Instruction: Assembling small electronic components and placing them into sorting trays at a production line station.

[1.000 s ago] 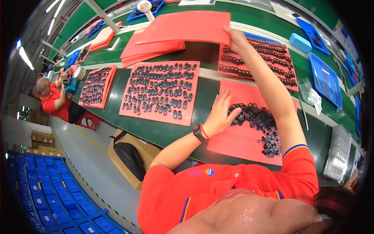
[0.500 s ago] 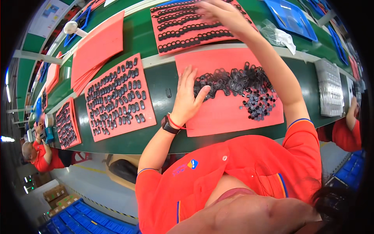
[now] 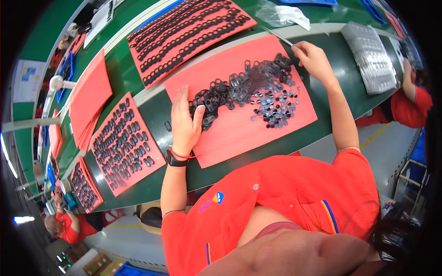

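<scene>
My left hand [image 3: 185, 125] rests at the left edge of a pink foam sheet [image 3: 221, 142], fingers stretched out and thumb apart, next to a heap of black oval ring-shaped parts [image 3: 214, 99]. Small round dark discs [image 3: 276, 110] lie scattered at the heap's right end. Over the sheet's far right corner is my right hand [image 3: 314, 62], its fingers pinched on slim metal tweezers [image 3: 277, 36] that point to the far left. The lower end of the tweezers is hidden in the fingers.
Behind stands a pink sheet with rows of black rings [image 3: 189, 37]. To the left lies another filled pink sheet [image 3: 120, 142], below stacked pink sheets [image 3: 90, 94]. Clear plastic trays [image 3: 370, 60] and a plastic bag [image 3: 281, 16] are at right and back. Co-workers sit at both sides.
My right hand has come back from the far sheet of rings to the near sheet's right corner, now with tweezers in it. My left hand stays by the heap. The view has turned.
</scene>
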### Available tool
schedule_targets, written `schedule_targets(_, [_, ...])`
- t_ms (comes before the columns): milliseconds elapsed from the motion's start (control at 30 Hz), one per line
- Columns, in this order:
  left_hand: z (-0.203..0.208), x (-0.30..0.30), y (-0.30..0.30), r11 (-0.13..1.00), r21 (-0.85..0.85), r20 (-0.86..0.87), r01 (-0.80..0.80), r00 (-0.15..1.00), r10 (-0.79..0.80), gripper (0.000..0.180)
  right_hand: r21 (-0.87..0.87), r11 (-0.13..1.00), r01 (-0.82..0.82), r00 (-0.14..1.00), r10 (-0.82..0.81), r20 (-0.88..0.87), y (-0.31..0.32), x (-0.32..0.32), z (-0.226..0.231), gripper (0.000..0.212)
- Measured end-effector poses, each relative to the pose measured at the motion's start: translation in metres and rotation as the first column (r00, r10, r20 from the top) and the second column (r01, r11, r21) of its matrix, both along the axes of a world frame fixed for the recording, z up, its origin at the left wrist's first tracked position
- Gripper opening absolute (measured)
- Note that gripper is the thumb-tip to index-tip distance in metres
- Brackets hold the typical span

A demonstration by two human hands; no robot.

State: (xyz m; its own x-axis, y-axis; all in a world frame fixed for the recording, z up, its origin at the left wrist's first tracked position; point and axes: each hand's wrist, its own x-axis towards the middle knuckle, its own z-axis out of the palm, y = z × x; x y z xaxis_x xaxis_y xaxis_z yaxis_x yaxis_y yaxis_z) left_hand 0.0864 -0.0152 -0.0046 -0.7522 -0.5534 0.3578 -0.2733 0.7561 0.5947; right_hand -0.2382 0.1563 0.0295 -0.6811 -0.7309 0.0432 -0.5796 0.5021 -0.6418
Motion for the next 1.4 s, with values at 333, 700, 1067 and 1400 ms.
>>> schedule_targets(333, [-0.001, 0.021, -0.013, 0.969, -0.13, 0.006, -0.209, 0.977, 0.211, 0.033, 0.032, 0.98, -0.198, 0.974, 0.193, 0.118, -0.006, 0.03, -0.004, 0.025])
schedule_targets(700, [0.032, 0.07, -0.024, 0.877, -0.383, 0.215, -0.291, 0.895, 0.391, 0.023, -0.081, 0.935, -0.347, 0.814, 0.257, -0.521, -0.11, -0.071, -0.029, 0.019])
schedule_targets(1067, [0.025, 0.098, -0.027, 0.893, -0.257, 0.163, -0.37, 0.894, 0.418, 0.022, 0.237, 0.913, -0.33, 0.907, 0.377, -0.19, -0.149, -0.076, -0.016, 0.026])
schedule_targets(1400, [0.019, 0.087, -0.033, 0.918, -0.21, 0.218, -0.336, 0.899, 0.379, 0.012, -0.267, 0.942, -0.202, 0.979, 0.197, -0.045, -0.115, -0.099, -0.004, 0.02])
